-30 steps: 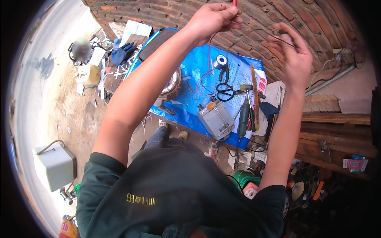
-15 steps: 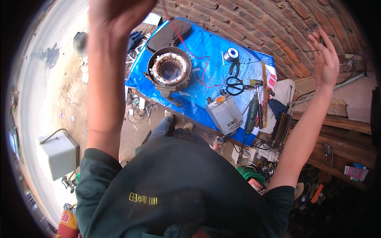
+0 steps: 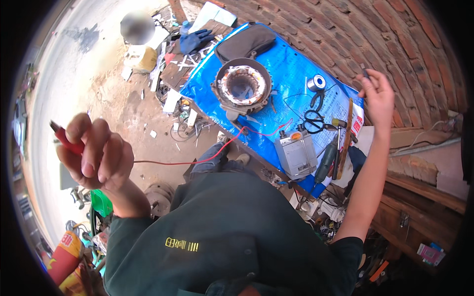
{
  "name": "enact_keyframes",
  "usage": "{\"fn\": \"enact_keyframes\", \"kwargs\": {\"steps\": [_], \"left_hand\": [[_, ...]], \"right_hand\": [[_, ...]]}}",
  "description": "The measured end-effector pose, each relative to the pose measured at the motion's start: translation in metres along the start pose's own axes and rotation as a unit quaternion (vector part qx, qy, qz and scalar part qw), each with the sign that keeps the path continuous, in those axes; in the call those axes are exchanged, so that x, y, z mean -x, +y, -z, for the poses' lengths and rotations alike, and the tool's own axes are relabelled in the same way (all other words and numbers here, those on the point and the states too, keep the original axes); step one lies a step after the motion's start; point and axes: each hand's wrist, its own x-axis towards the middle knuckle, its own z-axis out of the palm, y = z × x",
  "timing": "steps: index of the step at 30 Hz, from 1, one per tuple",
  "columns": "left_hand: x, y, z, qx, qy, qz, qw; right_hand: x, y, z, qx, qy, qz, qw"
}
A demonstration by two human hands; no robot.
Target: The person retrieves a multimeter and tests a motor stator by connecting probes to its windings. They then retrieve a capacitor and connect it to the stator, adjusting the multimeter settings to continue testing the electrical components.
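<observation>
My left hand (image 3: 96, 153) is raised at the left, fingers closed round a red crocodile clip (image 3: 69, 141) whose metal jaws point up and left. From this hand a red wire (image 3: 197, 162) runs right across my legs to the grey metal instrument box (image 3: 297, 155) at the table's near edge. At the right, in front of the brick wall, my right hand (image 3: 377, 96) pinches a small dark clip-like thing (image 3: 365, 73); its exact kind is too small to tell. Between the hands, a round motor housing (image 3: 229, 106) with a wound stator (image 3: 242, 85) inside stands on the blue sheet.
The blue sheet (image 3: 289, 69) covers the table, with a dark pouch (image 3: 245, 42) at its back. To the right lie a wire spool (image 3: 316, 83), black-handled scissors (image 3: 313, 122), a green power tool (image 3: 326, 163) and a wooden strip (image 3: 348, 121). A blue glove (image 3: 195, 42) lies at the far left.
My left hand has swung down and left from above the table, pulling the red wire along. My right hand has come slightly left and lower. The view has shifted left.
</observation>
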Motion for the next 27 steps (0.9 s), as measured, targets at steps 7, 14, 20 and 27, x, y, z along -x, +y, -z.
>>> {"fn": "enact_keyframes", "kwargs": {"steps": [7, 14, 20, 27], "left_hand": [[0.077, 0.010, 0.032, -0.028, 0.145, -0.003, 0.989], [0.119, 0.004, 0.055, -0.025, 0.299, -0.003, 0.954], [0.126, -0.013, 0.068, -0.034, 0.373, 0.011, 0.927], [0.124, -0.021, 0.080, -0.083, 0.425, 0.038, 0.901]], "right_hand": [[-0.007, 0.031, -0.103, 0.049, -0.092, -0.033, 0.994], [-0.020, 0.029, -0.173, 0.207, -0.148, 0.151, 0.955], [-0.030, 0.031, -0.192, 0.208, -0.141, 0.187, 0.950], [-0.022, 0.027, -0.182, 0.242, -0.154, 0.204, 0.936]]}}
